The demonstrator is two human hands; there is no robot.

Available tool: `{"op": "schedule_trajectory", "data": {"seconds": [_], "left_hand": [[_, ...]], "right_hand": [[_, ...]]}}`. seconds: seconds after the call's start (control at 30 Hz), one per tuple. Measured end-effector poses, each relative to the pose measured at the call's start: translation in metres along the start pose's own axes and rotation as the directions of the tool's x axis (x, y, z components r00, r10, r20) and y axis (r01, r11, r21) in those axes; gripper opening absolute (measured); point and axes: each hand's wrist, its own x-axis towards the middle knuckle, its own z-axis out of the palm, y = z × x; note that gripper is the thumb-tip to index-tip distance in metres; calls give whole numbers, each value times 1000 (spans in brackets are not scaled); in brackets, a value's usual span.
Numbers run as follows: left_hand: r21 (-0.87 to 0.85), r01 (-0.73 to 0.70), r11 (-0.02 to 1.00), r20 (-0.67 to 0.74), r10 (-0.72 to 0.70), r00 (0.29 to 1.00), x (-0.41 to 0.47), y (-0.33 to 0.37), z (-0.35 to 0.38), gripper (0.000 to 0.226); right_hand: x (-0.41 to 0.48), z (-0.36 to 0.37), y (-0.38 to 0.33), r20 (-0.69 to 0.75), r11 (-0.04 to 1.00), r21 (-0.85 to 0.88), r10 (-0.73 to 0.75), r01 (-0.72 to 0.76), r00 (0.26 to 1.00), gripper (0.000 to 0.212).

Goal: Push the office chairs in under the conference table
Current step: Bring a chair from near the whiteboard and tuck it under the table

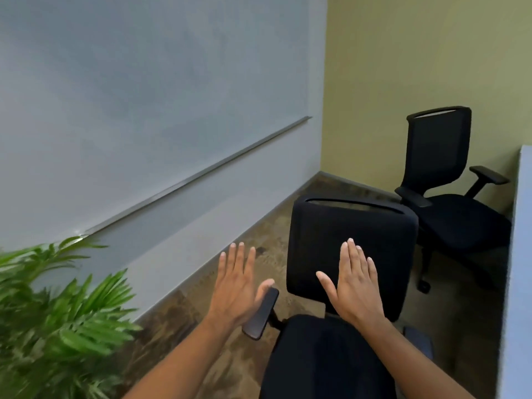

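Note:
A black office chair point(374, 234) stands right in front of me, its seat towards me and its mesh back facing me. My right hand point(352, 283) is flat and open in front of that backrest, over the seat; whether it touches the back I cannot tell. My left hand point(236, 280) is open with fingers spread, hovering just above the chair's left armrest point(260, 318). A second black office chair point(440, 168) stands further back in the corner, turned to the right. The pale edge of the conference table point(521, 254) shows at the far right.
A grey wall with a metal rail point(187, 180) runs along the left. An olive wall point(403, 67) closes the far end. A green potted plant point(57, 306) fills the lower left. Brown patterned floor point(230, 249) lies between the wall and the chairs.

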Motion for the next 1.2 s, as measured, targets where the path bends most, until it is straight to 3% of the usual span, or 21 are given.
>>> {"op": "schedule_trajectory", "data": {"seconds": [0.3,0.57,0.83,1.0,1.2], "left_hand": [[-39,-205,978,2,205,979,144,-71,31,99],[-48,-500,865,-46,498,866,253,-122,49,99],[-93,-610,787,-93,603,792,329,-199,45,99],[-121,-649,751,-109,640,760,362,-205,55,97],[-137,-738,661,-158,720,675,420,-180,55,97]], "right_hand": [[90,38,-36,-75,976,-75,200,-205,977,96],[137,63,-88,-156,870,-116,461,-480,874,97],[186,80,-148,-248,764,-145,587,-629,770,99],[206,87,-152,-261,703,-125,657,-700,707,98],[234,93,-147,-299,626,-78,728,-776,617,99]]}}
